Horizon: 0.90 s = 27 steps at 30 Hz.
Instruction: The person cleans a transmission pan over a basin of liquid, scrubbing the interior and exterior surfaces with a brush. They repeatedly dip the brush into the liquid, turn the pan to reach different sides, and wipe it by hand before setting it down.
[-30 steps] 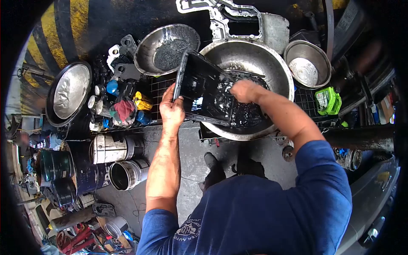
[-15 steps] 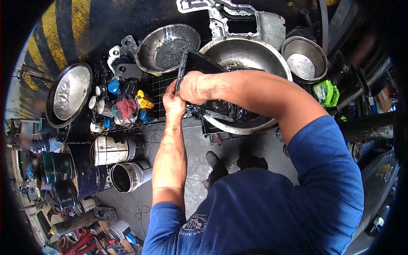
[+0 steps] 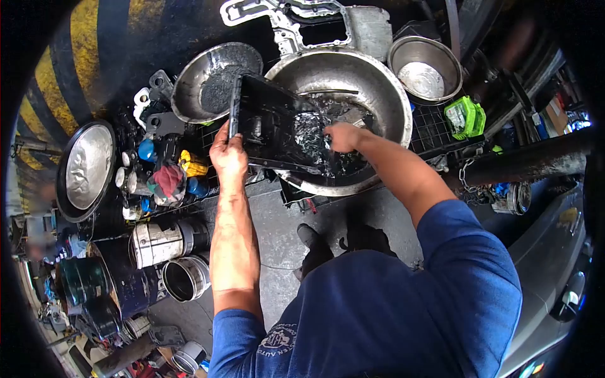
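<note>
My left hand (image 3: 228,153) grips the left edge of a black rectangular pan (image 3: 268,116), which is tilted over the left part of a large metal basin (image 3: 378,82). Dark, wet-looking liquid lies in the basin. My right hand (image 3: 345,137) is over the basin at the pan's right side, its fingers curled together; what they hold is too small to make out. Shiny wet patches show on the pan's right part, near my right fingers.
A metal bowl with dark residue (image 3: 189,94) is at the basin's left, a steel pot (image 3: 455,69) at its right. Behind stands a metal engine part (image 3: 372,31). A green container (image 3: 465,118), bottles, a rag (image 3: 167,181) and buckets (image 3: 186,279) lie around.
My right hand has left the pan's left edge and moved right, over the basin. The pan is turned, showing more of its inner face. The whole view has shifted slightly.
</note>
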{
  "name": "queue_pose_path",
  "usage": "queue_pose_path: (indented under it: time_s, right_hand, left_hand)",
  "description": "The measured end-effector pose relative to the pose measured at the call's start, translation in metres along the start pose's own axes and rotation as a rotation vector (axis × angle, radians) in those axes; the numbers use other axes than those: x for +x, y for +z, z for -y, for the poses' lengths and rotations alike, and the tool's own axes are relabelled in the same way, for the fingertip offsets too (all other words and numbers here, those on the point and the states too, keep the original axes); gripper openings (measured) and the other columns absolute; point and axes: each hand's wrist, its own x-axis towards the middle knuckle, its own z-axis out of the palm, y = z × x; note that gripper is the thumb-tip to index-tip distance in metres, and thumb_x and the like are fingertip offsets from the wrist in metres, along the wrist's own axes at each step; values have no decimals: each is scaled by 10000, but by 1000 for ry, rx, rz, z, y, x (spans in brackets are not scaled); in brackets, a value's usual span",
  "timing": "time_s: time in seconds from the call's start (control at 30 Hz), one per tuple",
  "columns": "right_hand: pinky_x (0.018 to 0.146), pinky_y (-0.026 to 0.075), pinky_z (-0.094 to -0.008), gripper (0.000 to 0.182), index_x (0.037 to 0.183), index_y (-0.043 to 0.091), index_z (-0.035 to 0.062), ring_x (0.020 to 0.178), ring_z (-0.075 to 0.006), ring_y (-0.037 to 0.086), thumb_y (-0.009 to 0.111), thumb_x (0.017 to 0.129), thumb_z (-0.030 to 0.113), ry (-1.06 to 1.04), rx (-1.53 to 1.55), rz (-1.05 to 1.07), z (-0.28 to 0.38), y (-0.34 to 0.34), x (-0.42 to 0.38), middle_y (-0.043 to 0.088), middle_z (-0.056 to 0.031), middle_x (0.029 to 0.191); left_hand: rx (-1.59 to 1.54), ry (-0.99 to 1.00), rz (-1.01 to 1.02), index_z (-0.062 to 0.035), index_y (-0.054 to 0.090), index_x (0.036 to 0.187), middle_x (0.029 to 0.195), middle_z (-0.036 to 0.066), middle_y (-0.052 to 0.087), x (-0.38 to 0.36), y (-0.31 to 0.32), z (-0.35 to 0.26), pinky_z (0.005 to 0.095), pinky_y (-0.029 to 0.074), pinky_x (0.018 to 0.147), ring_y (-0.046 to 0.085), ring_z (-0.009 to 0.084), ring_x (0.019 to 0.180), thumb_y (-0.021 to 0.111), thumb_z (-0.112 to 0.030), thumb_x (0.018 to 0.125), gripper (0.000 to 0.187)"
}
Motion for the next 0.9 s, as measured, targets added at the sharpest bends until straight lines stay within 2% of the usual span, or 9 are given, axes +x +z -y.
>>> queue_pose_path:
  time_s: [0.03,0.17,0.27,0.37,0.47,0.63,0.7,0.83,0.9]
  right_hand:
    - [877,499,-418,418,1119,597,19,994,-353,627,564,726,159,134,57,-90,-16,9,-11,647,-243,1033]
    - [948,467,-425,449,1249,466,-1,1094,-385,583,522,829,147,560,82,-21,-71,55,-40,608,-243,1153]
    - [947,469,-437,445,1267,453,19,1087,-402,584,502,840,137,577,100,-7,-83,78,-37,596,-259,1168]
    - [929,482,-432,425,1238,485,5,1059,-394,600,503,834,134,412,59,-8,-113,100,-6,614,-264,1123]
    - [870,512,-425,220,917,674,-6,948,-374,644,556,767,102,320,81,-201,-90,3,-49,660,-240,988]
    - [831,500,-412,287,1001,650,22,938,-371,633,622,751,160,185,206,-299,-98,-34,-57,663,-212,947]
    - [769,485,-376,270,925,630,25,844,-317,635,690,746,218,220,744,-374,-102,8,-39,659,-168,872]
    - [758,481,-381,223,925,638,103,821,-318,633,662,787,276,370,393,-444,-101,63,5,660,-146,863]
    - [753,486,-369,207,938,639,89,816,-292,638,659,801,243,253,616,-445,-71,17,-8,664,-146,877]
  left_hand:
    - [0,26,-12,36,607,1172,1060,62,647,2,0,0,233,418,901,577,120,960,486,65,825,369]
    - [6,22,-44,47,606,1161,1012,53,651,1,12,-16,210,436,819,580,101,880,474,56,832,354]
    - [12,-44,-64,53,607,1150,997,49,652,-1,13,-16,203,435,800,578,93,867,478,50,836,340]
    - [66,-5,-48,51,610,1144,991,45,653,-5,13,-15,200,436,792,577,87,857,482,51,837,332]
    - [86,2,-63,43,614,1141,1015,49,654,-6,13,-3,220,433,852,584,109,906,482,57,838,331]
    - [74,-2,-16,44,610,1152,1025,52,650,-9,19,-6,233,426,874,578,109,923,496,64,823,349]
    - [87,-25,-3,44,609,1154,1026,51,648,-9,19,-1,233,424,877,576,110,924,493,67,821,353]
    - [112,-42,8,44,607,1158,1017,43,643,-13,17,3,227,418,873,566,103,912,487,71,815,365]
    - [101,-15,3,40,609,1161,1003,31,638,-12,15,6,220,413,859,554,94,892,484,62,810,373]
